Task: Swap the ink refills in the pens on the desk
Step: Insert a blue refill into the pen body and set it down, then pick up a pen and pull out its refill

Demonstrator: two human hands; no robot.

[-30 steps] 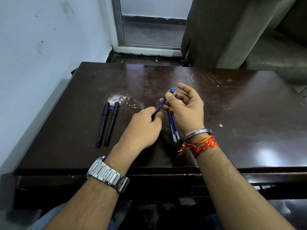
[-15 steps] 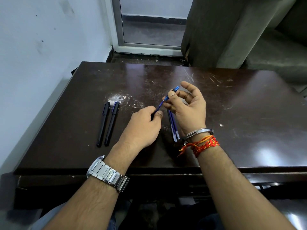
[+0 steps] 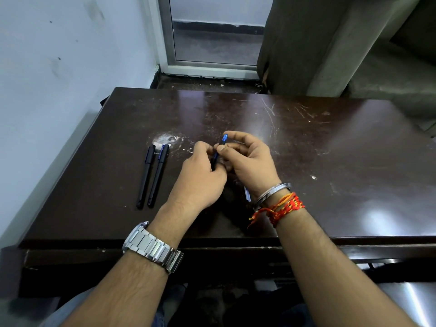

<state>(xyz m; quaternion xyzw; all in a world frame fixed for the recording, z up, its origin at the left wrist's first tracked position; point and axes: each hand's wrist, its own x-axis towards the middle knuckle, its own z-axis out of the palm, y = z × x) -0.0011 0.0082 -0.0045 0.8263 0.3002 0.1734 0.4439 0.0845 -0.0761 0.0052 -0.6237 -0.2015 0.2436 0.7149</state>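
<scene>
A dark pen with a blue tip (image 3: 221, 144) is held tilted above the dark brown desk (image 3: 330, 161). My left hand (image 3: 200, 178) grips its lower barrel. My right hand (image 3: 250, 161) pinches its upper part near the blue tip with thumb and forefinger. Under my right wrist the pale ends of thin blue refills (image 3: 247, 194) peek out; the rest of them is hidden. Two capped black pens (image 3: 152, 175) lie side by side on the desk, to the left of my hands.
A white smudge (image 3: 166, 139) marks the desk behind the black pens. A pale wall runs along the desk's left side. A glass door and a grey curtain stand beyond the far edge.
My left hand has slid up the pen and now meets my right hand. The refills on the desk have become mostly hidden under my right wrist.
</scene>
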